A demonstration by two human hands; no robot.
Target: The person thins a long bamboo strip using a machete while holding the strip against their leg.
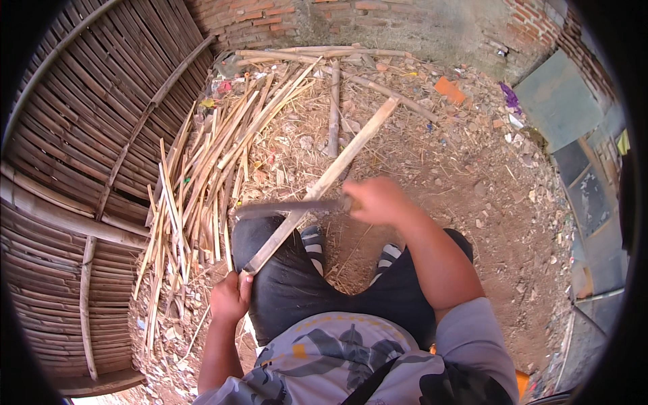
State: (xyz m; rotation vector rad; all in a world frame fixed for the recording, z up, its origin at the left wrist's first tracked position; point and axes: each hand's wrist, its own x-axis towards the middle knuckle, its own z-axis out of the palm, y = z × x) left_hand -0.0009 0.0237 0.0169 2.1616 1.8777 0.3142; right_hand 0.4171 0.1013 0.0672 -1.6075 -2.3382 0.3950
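A long, pale bamboo strip (347, 154) slants from beside my left thigh up and away to the right. My left hand (231, 295) is closed round its near end. In my right hand (378, 200) is the handle of a machete (277, 209), its dark blade pointing left. The blade lies across the strip above my knees and looks slightly blurred. Whether its edge bites into the bamboo, I cannot tell. My right fingers are wrapped round the handle and partly smeared.
Split bamboo strips (202, 182) lie heaped at my left, before a bamboo slat wall (115, 115). Poles (334, 108) rest on the littered dirt ahead, near a brick wall (378, 23). Grey panels (560, 98) lean at the right. My sandalled feet (313, 246) stand below the blade.
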